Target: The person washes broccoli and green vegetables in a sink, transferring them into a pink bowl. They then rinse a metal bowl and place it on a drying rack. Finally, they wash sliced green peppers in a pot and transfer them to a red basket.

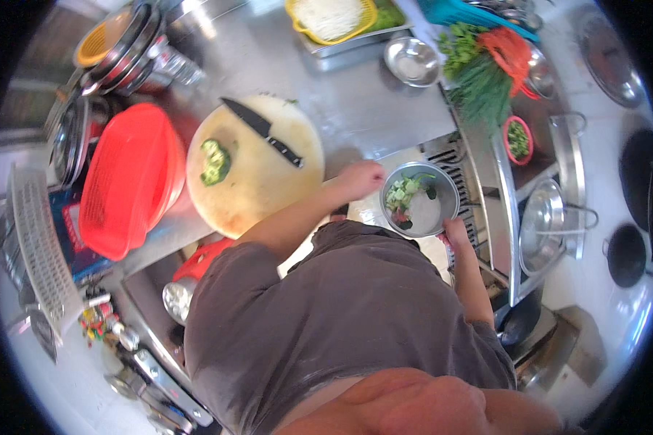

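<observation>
My right hand (455, 235) grips the rim or side of a round metal pot (453, 187) at the lower right. Chopped pale green vegetable pieces and some dark green bits (401, 194) lie in the pot. My left hand (362, 178) is closed just left of the pot, with nothing visible in it. Further left, a round cutting board (261, 201) lies on the steel counter. On it are a kitchen knife with a black handle (263, 130), blade towards the upper left, and a cut piece of green vegetable (215, 162).
Red plastic baskets (122, 185) stand left of the board. A steel bowl (412, 61) and a yellow basket of white noodle-like food (329, 19) are at the back. Green herbs (481, 89) lie at the upper right. Black grates (460, 163) are beside the pot; a steel sink (538, 179) is further right.
</observation>
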A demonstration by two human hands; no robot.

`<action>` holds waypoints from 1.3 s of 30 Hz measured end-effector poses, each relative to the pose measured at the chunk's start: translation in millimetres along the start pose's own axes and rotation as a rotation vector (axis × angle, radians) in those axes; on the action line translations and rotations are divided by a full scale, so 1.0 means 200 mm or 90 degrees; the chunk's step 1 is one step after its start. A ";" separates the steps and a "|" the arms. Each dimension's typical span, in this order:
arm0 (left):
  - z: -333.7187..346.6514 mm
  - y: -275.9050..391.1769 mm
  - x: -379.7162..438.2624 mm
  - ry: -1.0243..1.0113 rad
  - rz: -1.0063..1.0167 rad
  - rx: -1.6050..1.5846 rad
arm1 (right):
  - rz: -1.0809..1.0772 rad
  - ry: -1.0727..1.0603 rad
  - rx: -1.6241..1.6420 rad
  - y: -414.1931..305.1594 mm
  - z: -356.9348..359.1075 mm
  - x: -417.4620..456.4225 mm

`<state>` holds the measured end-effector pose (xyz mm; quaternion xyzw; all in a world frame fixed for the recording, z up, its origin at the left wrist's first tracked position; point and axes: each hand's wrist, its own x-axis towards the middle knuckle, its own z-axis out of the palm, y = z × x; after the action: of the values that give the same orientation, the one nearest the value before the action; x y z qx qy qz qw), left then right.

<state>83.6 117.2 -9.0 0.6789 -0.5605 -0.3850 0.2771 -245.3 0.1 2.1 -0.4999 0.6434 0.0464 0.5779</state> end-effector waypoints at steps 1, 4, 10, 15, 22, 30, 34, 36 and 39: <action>-0.06 -0.05 -0.03 0.080 0.011 -0.026 | -0.005 0.033 0.008 0.01 -0.08 -0.02; -0.21 -0.15 -0.06 0.203 -0.020 -0.064 | -0.018 0.086 0.059 0.09 -0.29 -0.09; -0.21 -0.17 0.03 0.266 -0.061 -0.309 | -0.188 0.055 0.059 -0.31 -0.23 -0.27; -0.21 0.18 0.11 0.280 -0.132 -0.646 | -0.215 -0.115 0.170 -0.52 0.08 0.02; -0.29 -0.15 0.19 0.565 -0.185 -0.590 | -0.288 -0.290 0.321 -0.50 -0.08 0.24; -0.19 -0.04 0.23 0.882 -0.316 -0.167 | -0.273 0.090 0.515 -0.14 -1.10 0.87; -0.06 0.39 0.47 0.900 -0.297 0.205 | -0.167 0.210 0.685 -0.05 -1.58 1.24; 0.02 0.59 0.53 0.828 -0.227 0.356 | -0.120 0.219 0.712 -0.09 -1.73 1.45; 0.19 0.85 0.73 0.691 -0.078 0.519 | -0.019 0.193 0.633 0.07 -1.89 2.02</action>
<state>-29.5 -60.3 77.0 0.8565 -0.4030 0.2368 0.2190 -452.0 -471.9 -200.3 -0.1750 0.6568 -0.3460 0.6467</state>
